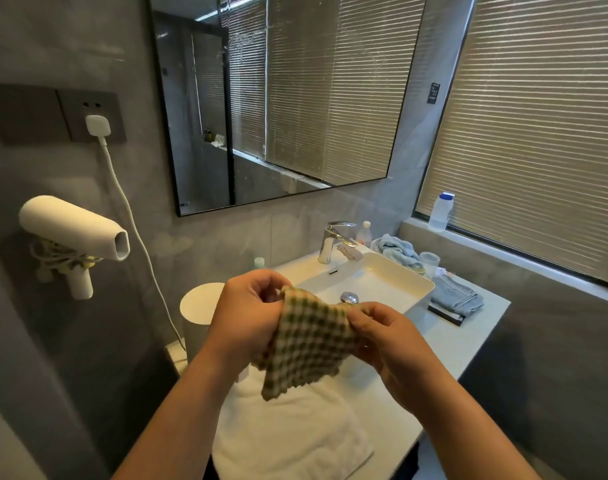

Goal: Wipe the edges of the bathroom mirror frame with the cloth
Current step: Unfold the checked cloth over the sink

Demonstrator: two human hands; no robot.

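Both hands are up over the white rectangular sink [396, 271], left hand [247, 313] and right hand [382, 336] each pinching a top corner of the green-and-cream checked cloth [309, 344]. It hangs between them, well below the black-framed wall mirror [178, 188].

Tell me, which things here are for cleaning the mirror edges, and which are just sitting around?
For the job: green-and-cream checked cloth, left hand, right hand, black-framed wall mirror.

Just lying about: white wall hairdryer, chrome tap, crumpled blue towel, clear blue-capped bottle.
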